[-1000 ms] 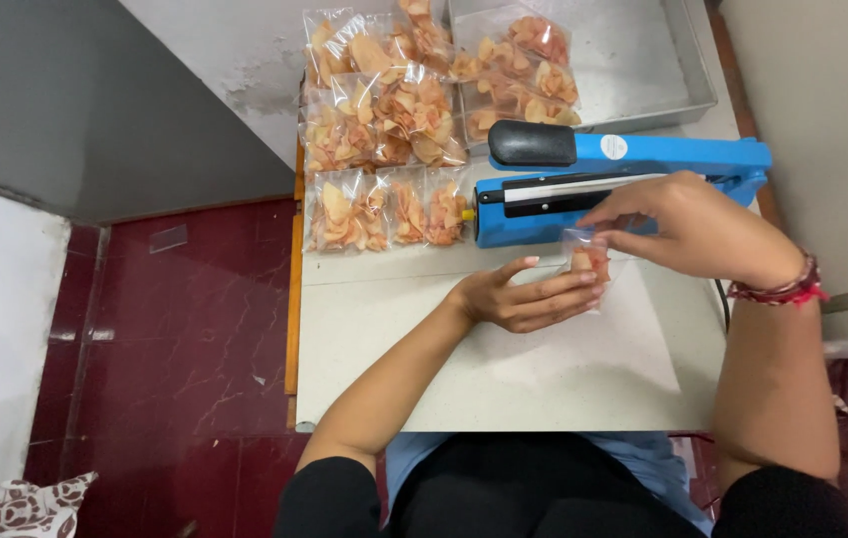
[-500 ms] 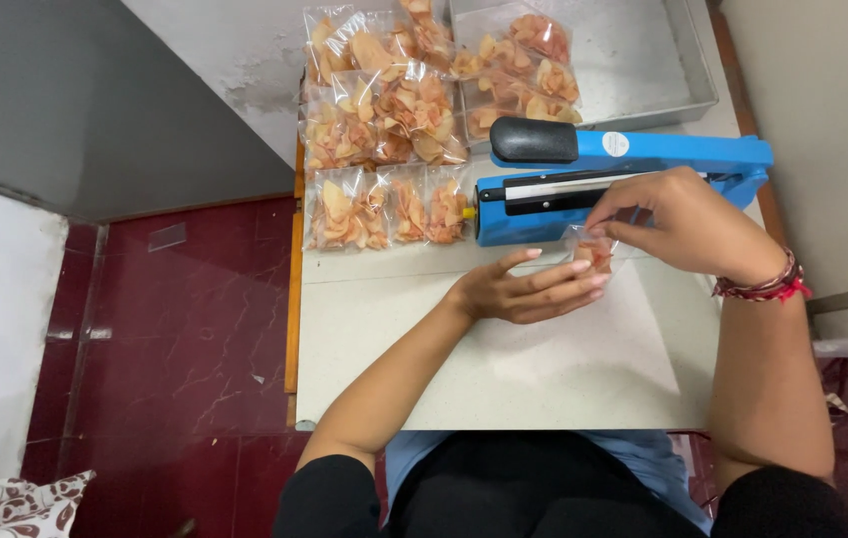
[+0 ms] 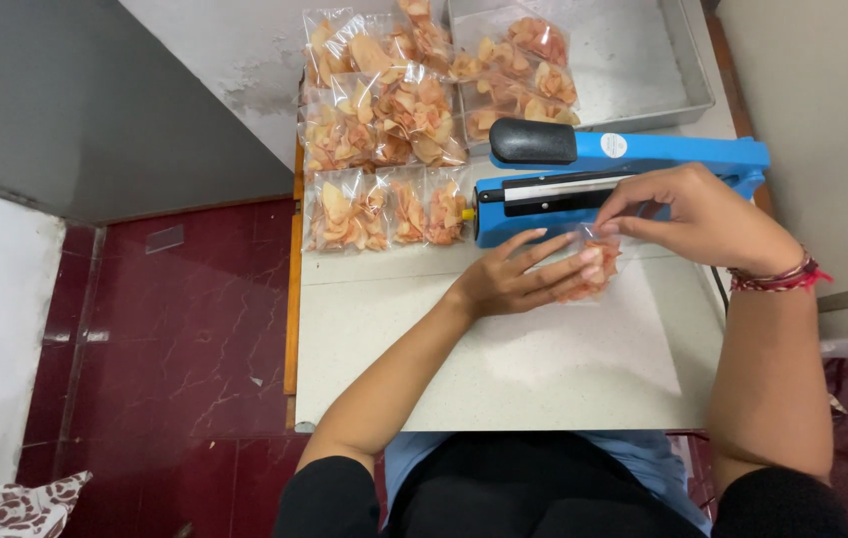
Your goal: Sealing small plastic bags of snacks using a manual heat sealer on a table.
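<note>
While the pale table (image 3: 504,369) carries everything, the blue heat sealer (image 3: 633,174) lies across its far side with its black handle raised, a grey metal tray (image 3: 663,70) behind it and a heap of sealed chip packets (image 3: 384,130) to its left. In front of the sealer, the small clear bag of orange chips (image 3: 591,267) rests on the table. The left hand (image 3: 519,279) lies flat on it, fingers spread, grip not closed; the right hand (image 3: 708,214) pinches the bag's open top edge in a narrow grip. If the mouth wrinkles or a chip strays into it, I think the seal could fail. Compared with half a second ago, the right hand has drawn the bag's mouth slightly closer to the sealer.
</note>
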